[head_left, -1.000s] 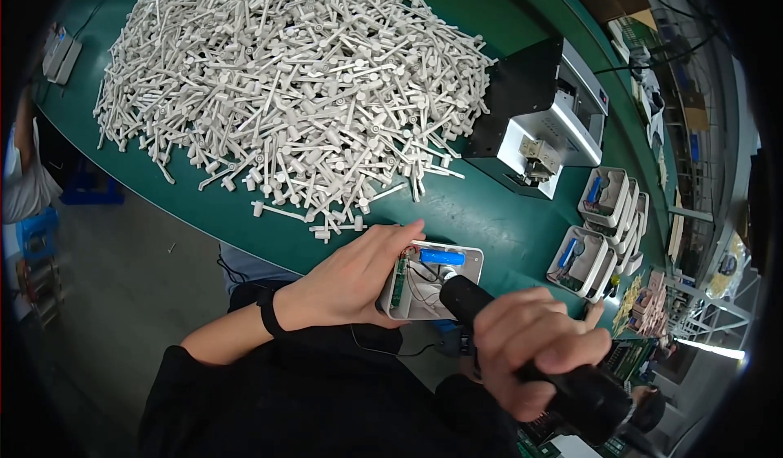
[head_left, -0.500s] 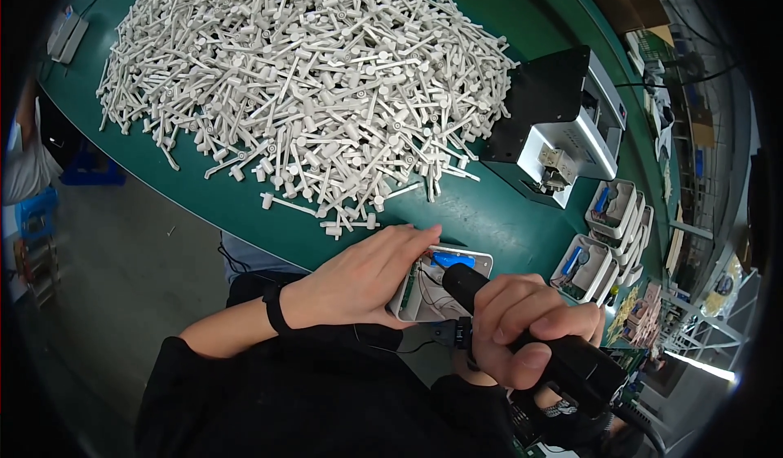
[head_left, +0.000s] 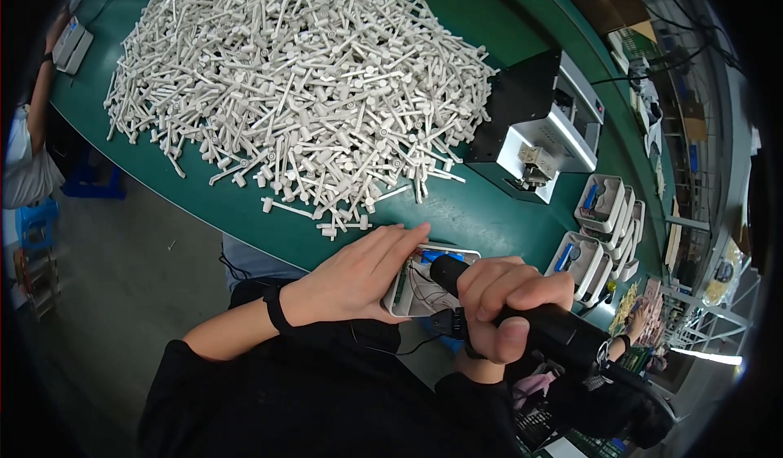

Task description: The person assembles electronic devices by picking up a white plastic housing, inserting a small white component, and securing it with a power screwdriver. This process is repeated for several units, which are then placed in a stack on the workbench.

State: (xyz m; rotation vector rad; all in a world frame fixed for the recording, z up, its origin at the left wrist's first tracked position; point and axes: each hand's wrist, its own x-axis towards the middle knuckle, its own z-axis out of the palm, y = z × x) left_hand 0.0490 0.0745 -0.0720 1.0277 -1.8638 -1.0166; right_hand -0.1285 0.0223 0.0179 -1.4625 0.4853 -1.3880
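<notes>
My left hand, with a black band at the wrist, grips the left side of a white plastic casing at the table's near edge. Inside the casing are a blue cylindrical battery, thin wires and part of a green circuit board. Wrapped round a black, corded electric screwdriver is my right hand. The screwdriver's front end points down into the casing; its bit and whatever it touches are hidden.
A large pile of white plastic stems covers much of the green table. To the right stand a black-and-silver machine and stacked open casings. Another person's arm is at far left, and another hand at right.
The casing and the screwdriver in my hands have shifted slightly left in view, as has the machine. Other people's arms have come into sight at far left and at right.
</notes>
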